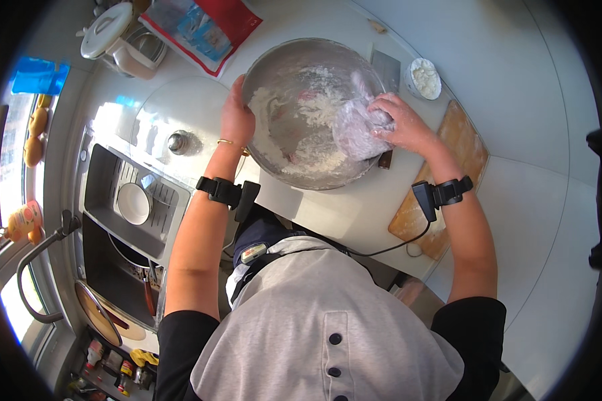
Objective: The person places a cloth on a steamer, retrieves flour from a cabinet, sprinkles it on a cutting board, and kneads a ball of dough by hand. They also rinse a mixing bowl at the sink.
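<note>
A wide metal bowl (281, 118) is on the counter, its inside smeared with white flour-like powder (326, 108) and a few pinkish patches. My left hand (238, 113) grips its left rim, thumb over the edge. In my right hand (401, 123) is a soft, pinkish-white lump (360, 130) coated in the powder, held against the bowl's right wall. What the lump is made of cannot be told. Powder also clings to my right fingers. Just right of the bowl stands a small white tub (423, 79) of white powder.
A cleaver's blade (386, 67) shows beyond the bowl, its handle (386, 159) poking out below. A floury wooden board (464, 135) lies at right. Leftward are a glass lid (178, 143), a double sink (125, 200), a white-lidded jug (125, 42) and a red-edged bag (205, 32).
</note>
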Available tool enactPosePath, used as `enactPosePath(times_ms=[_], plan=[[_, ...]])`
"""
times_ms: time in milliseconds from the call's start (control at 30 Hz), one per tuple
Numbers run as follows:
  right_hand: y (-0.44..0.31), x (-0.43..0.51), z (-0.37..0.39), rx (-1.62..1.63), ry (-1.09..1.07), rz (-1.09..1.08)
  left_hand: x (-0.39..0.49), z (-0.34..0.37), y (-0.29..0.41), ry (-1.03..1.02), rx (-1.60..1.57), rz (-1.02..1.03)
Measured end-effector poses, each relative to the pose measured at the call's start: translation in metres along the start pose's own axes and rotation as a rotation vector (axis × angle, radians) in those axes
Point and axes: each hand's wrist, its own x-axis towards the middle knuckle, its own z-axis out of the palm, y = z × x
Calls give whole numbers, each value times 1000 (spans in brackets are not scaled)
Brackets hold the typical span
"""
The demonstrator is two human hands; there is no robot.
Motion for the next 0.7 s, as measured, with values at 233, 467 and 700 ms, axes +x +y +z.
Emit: enactPosePath(times_ms=[233, 467, 700], plan=[[-36, -7, 55, -455, 148, 5, -4, -7, 28, 122, 223, 181], [-68, 21, 71, -379, 193, -103, -53, 22, 88, -481, -751, -682], [-135, -24, 53, -267, 746, -341, -56, 29, 128, -688, -1760, -687]])
